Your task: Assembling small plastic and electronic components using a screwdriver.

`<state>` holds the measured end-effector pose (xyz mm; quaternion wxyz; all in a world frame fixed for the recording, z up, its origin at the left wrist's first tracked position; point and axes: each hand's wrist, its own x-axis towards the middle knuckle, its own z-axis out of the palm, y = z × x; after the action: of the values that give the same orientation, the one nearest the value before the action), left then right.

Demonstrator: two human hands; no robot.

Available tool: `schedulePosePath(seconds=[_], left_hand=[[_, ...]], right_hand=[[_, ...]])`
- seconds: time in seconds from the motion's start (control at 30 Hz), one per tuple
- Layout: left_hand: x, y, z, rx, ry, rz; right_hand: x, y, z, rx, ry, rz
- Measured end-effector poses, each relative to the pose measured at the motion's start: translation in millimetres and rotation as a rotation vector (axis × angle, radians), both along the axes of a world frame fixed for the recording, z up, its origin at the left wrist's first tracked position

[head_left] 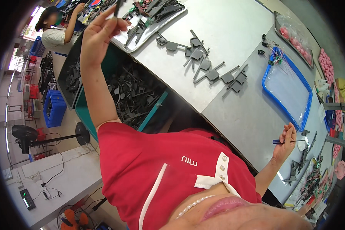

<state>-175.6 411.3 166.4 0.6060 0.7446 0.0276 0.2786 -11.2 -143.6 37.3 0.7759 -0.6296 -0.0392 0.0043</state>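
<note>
Upper left of the frame, the left hand (97,36) lifts a dark plastic part (118,7) pinched in its fingers, while at right the right hand (285,142), fingers closed, grips a blue-handled screwdriver (287,141) above the grey desk (234,23).

Bright, even daylight fills my view, pouring from windows (17,63) at far left, which blow out white. My grey worktable (234,30) carries a soft sheen and faint shadows under its parts. Fisheye bending curves every edge, and the corners fall to black. My chin looms blurred.
</note>
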Motion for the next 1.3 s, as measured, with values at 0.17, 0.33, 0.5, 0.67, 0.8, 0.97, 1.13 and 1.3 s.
schedulePosePath(seconds=[0.17,0.33,0.5,0.67,0.8,0.97,1.13,1.3], left_hand=[[23,119,-46,0.171,0.121,0.393],[31,212,-141,0.325,0.377,0.631],[44,186,-170,0.373,0.539,0.492],[51,163,-173,0.651,0.753,0.566],[86,121,-152,1.073,0.722,0.781],[175,3,-127,0.83,0.281,0.411],[266,-176,-138,0.677,0.025,-0.18],[341,-263,-137,0.767,0.069,-0.129]], right_hand=[[1,-10,-16,-0.06,0.106,-0.004],[-5,-15,-21,-0.109,0.142,-0.034],[-9,-31,-27,-0.161,0.163,-0.127],[-8,-35,-40,-0.015,0.139,-0.081],[-19,-26,-33,-0.049,0.189,-0.181],[-24,-27,-46,-0.024,0.102,-0.169],[-25,-33,-53,-0.046,0.096,-0.178],[-24,-34,-51,0.017,0.088,-0.141]])
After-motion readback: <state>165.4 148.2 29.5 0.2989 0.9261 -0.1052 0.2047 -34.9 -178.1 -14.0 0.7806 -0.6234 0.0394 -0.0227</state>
